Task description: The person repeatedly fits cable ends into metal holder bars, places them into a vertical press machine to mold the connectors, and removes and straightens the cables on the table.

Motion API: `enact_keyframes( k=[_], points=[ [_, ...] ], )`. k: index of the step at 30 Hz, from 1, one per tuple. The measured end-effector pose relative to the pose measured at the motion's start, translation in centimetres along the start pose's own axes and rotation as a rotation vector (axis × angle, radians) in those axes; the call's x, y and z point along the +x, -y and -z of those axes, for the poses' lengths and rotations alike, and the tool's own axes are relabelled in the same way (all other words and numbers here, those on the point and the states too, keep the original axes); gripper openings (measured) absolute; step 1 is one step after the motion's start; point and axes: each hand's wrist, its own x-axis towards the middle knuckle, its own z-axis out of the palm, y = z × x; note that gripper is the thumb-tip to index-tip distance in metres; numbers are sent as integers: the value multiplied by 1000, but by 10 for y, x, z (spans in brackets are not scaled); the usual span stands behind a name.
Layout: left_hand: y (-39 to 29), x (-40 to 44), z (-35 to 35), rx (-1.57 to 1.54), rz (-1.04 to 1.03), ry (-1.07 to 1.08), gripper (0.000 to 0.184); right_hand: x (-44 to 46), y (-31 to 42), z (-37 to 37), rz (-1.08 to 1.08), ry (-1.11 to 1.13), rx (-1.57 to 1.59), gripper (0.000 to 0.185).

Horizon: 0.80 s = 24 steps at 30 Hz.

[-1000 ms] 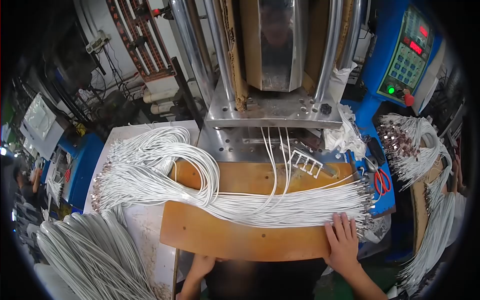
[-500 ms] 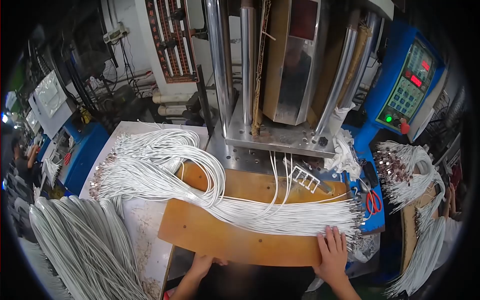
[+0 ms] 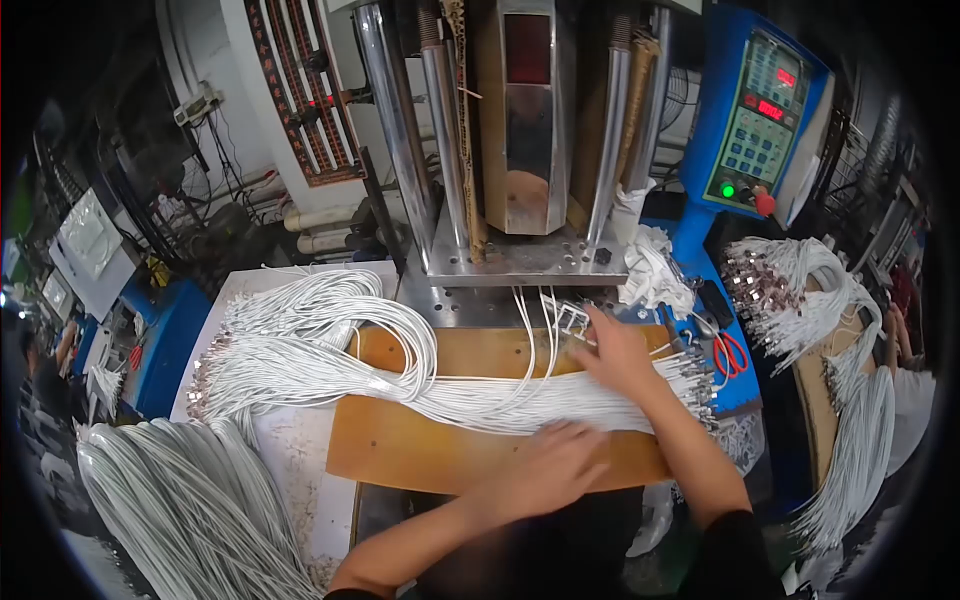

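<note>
My right hand (image 3: 620,355) reaches across the white cables, its thumb and fingers closing around the right end of a small white plastic frame (image 3: 568,320) with open slots. Below it, my left hand (image 3: 555,465) hovers over or rests on the front strip of the orange-brown board (image 3: 400,455). Motion blurs it slightly; its fingers point right, are a little bent and apart, and hold nothing visible. A thick bundle of white cables (image 3: 500,405) lies along the board. Their dark and metallic ends (image 3: 695,385) fan out at the right, partly behind my right forearm.
A press with steel columns (image 3: 395,130) and a metal plate (image 3: 520,275) stands behind the board. At right are a blue control panel (image 3: 755,130), red-handled scissors (image 3: 730,355) and crumpled white material (image 3: 655,270). More cable bundles hang left (image 3: 190,510) and right (image 3: 850,440).
My right hand has left the board's right edge and moved up to the white plastic frame. My left hand has come from under the board's front edge to above it. The view has shifted.
</note>
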Motion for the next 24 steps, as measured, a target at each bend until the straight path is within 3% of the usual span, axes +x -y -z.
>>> enact_keyframes(
  k=[1,3,4,6,8,11,13,15,16,19,23,24],
  points=[
    [5,21,-15,80,-108,-79,48,12,-13,-11,28,-29,-46,32],
    [21,57,-52,368,-113,-307,70,21,-8,6,27,-79,-42,24],
    [18,57,-46,359,-125,-292,70,20,-4,19,42,-127,-42,17],
    [20,51,-33,516,282,-237,94,-1,5,69,74,-233,-19,14],
    [48,20,-24,377,296,-312,109,-32,1,129,8,-156,102,15],
    [78,-18,30,589,240,-296,97,-90,-8,195,-404,-92,303,15],
    [106,-33,46,479,156,-263,87,-121,-25,215,-558,-59,309,15],
    [125,-42,37,568,-52,-333,54,-153,-67,214,-477,202,114,15],
    [126,-43,32,565,-60,-328,54,-158,-71,214,-432,335,19,15],
    [126,-40,25,200,22,-348,30,-133,-44,192,-426,233,-148,14],
    [105,-29,32,397,18,-282,22,-91,-26,106,-72,68,27,18],
    [101,-27,34,400,5,-278,22,-82,-9,77,69,15,-70,26]
  ],
)
